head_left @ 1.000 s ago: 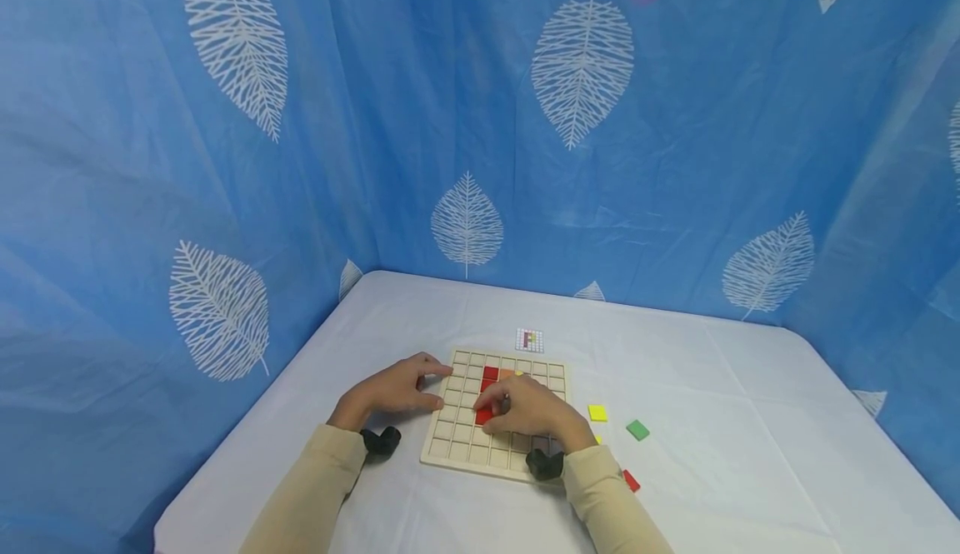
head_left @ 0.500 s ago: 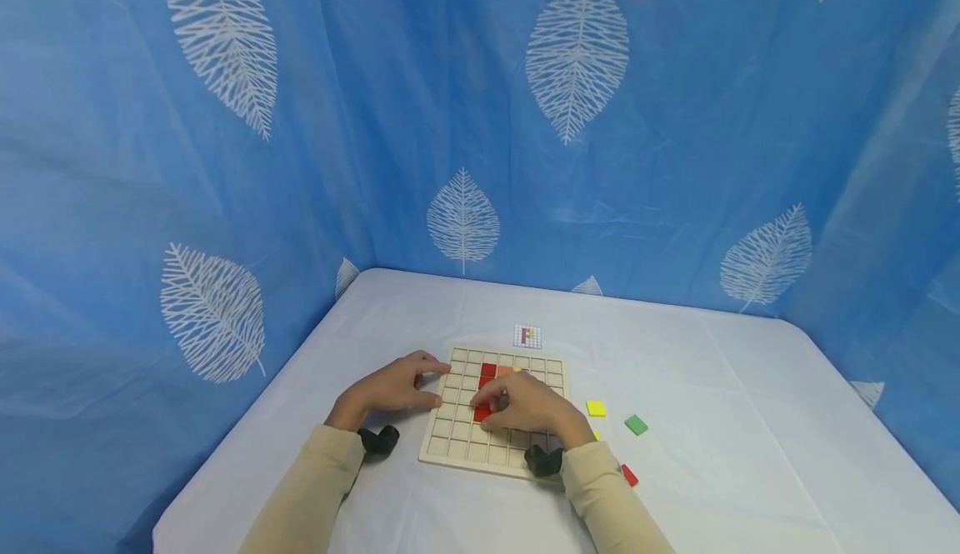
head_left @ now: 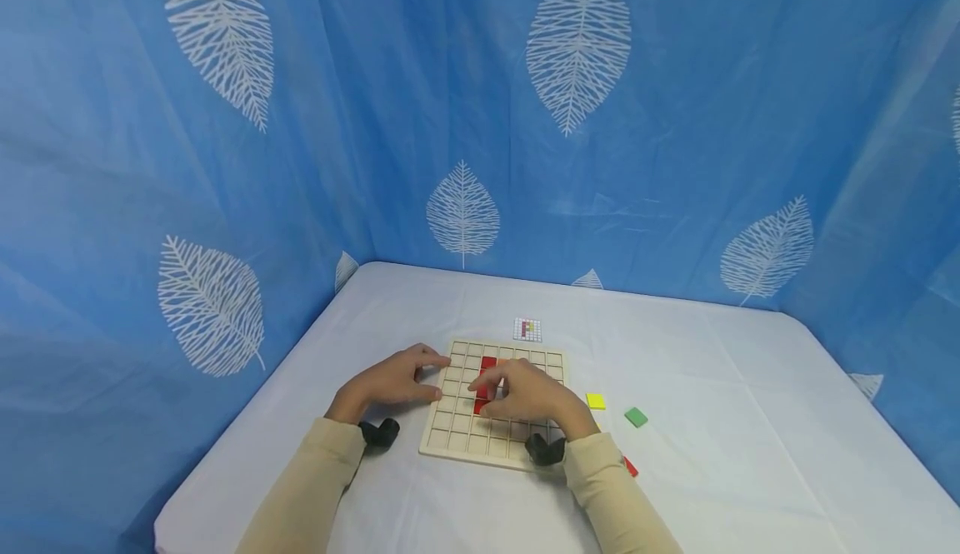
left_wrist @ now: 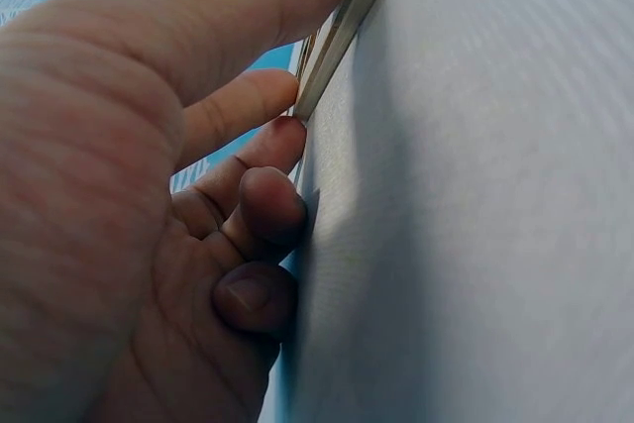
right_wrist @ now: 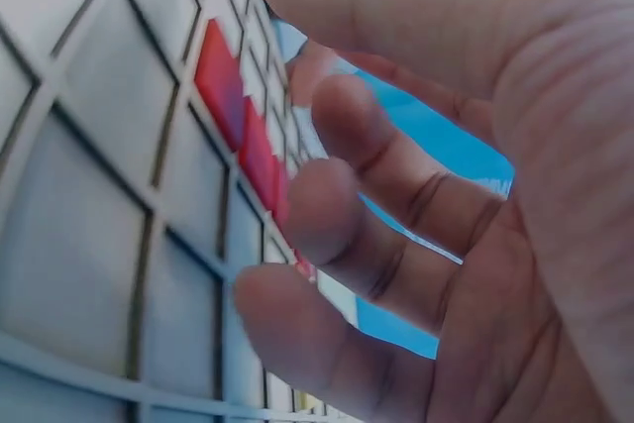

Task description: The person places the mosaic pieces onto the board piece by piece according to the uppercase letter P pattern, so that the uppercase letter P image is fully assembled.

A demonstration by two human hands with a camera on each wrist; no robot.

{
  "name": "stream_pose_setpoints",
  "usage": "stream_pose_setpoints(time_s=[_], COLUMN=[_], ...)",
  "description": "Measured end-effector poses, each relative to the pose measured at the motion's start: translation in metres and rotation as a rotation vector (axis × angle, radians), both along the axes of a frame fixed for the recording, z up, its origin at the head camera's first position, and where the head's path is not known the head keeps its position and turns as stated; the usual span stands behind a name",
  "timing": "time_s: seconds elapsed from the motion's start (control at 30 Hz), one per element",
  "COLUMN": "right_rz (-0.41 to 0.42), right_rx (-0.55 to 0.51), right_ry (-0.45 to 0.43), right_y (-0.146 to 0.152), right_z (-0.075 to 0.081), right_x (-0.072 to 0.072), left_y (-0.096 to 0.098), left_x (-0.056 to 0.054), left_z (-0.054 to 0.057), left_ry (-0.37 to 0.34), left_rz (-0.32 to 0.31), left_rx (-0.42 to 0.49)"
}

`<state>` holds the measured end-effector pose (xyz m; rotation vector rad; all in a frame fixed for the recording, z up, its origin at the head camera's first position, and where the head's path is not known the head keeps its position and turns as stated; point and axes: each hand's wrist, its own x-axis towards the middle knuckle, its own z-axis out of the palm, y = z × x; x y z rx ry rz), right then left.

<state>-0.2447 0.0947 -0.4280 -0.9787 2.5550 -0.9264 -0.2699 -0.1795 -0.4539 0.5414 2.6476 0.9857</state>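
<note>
A pale wooden grid board [head_left: 468, 447] lies on the table in the head view. Along one of its columns sit red tiles [head_left: 488, 362], with an orange tile [head_left: 504, 362] beside the top one. My right hand [head_left: 528, 394] is over the red column, thumb and index finger apart, and covers part of the board. The right wrist view shows the hand [right_wrist: 396, 264] close to the red tiles [right_wrist: 220, 86] with nothing pinched. At the board's left edge, thumb and index fingertips of my left hand [head_left: 386, 385] touch the rim; the left wrist view shows the thumb against the board edge [left_wrist: 347, 32].
Right of the board lie a yellow tile [head_left: 596, 401], a green tile [head_left: 636, 416] and a red tile [head_left: 631, 466] partly behind the right sleeve. A small printed pattern card [head_left: 527, 330] lies beyond the board. A blue leaf-print curtain [head_left: 660, 162] surrounds the white table [head_left: 420, 296].
The right index finger has lifted a little and spread from the thumb, over the red tiles. The left hand keeps its place at the board's edge. The head view has tilted slightly.
</note>
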Motion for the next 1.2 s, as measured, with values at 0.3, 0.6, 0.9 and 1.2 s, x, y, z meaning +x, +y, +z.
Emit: stream_pose_setpoints(time_s=[0.3, 0.6, 0.9, 1.2], right_rz=[0.021, 0.018, 0.014, -0.048], right_rx=[-0.004, -0.002, 0.033, -0.038], right_ry=[0.024, 0.158, 0.281, 0.291], right_y=[-0.002, -0.004, 0.005, 0.029], right_z=[0.016, 0.051, 0.087, 0.095], right_x=[0.006, 0.025, 0.048, 0.062], left_y=[0.001, 0.001, 0.002, 0.001], left_x=[-0.002, -0.002, -0.002, 0.001], left_z=[-0.003, -0.003, 0.0, 0.0], left_ry=[0.014, 0.018, 0.027, -0.004], left_rz=[-0.013, -0.019, -0.019, 0.016], left_rx=[0.002, 0.023, 0.014, 0.02])
